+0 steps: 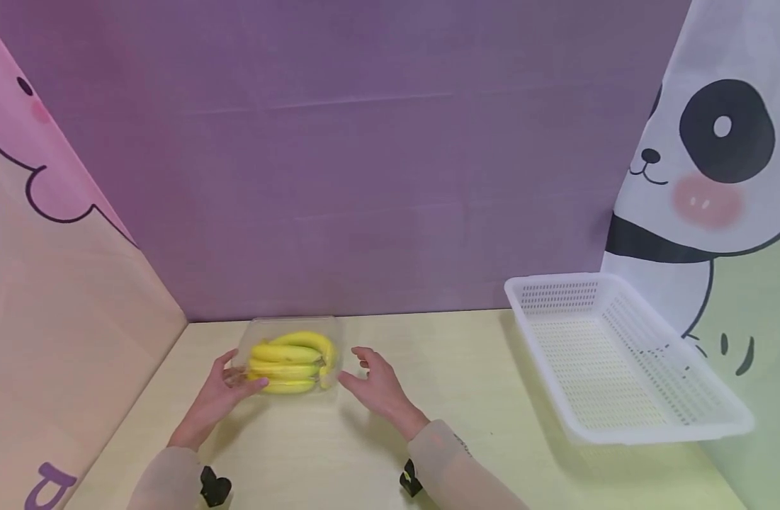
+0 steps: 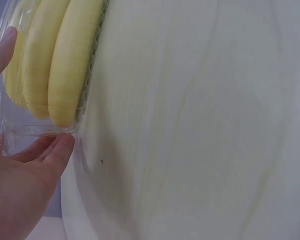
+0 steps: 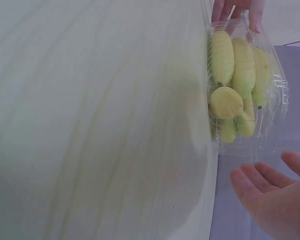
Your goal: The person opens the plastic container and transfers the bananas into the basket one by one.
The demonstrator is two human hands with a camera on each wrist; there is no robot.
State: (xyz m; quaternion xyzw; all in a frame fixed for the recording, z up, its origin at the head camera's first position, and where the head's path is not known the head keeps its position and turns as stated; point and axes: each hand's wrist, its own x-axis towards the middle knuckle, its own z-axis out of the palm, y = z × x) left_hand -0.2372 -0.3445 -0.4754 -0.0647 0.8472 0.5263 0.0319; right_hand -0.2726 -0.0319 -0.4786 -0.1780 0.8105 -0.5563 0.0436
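A clear plastic clamshell box [image 1: 294, 326] sits at the back left of the table with several yellow bananas [image 1: 286, 354] inside. My left hand [image 1: 219, 397] grips the box's left end, its thumb over the top and the fingers along the side near the bottom, as the left wrist view shows. Just off the opposite end is my right hand [image 1: 378, 386], fingers loosely spread and holding nothing. From the right wrist, a small gap shows between those fingertips [image 3: 245, 182] and the box.
A white perforated plastic basket [image 1: 558, 382] stands at the right of the pale wooden table [image 1: 428, 368]. A purple cloth wall [image 1: 364, 177] rises behind the table, with printed panels on both sides, a panda [image 1: 708, 205] on the right one.
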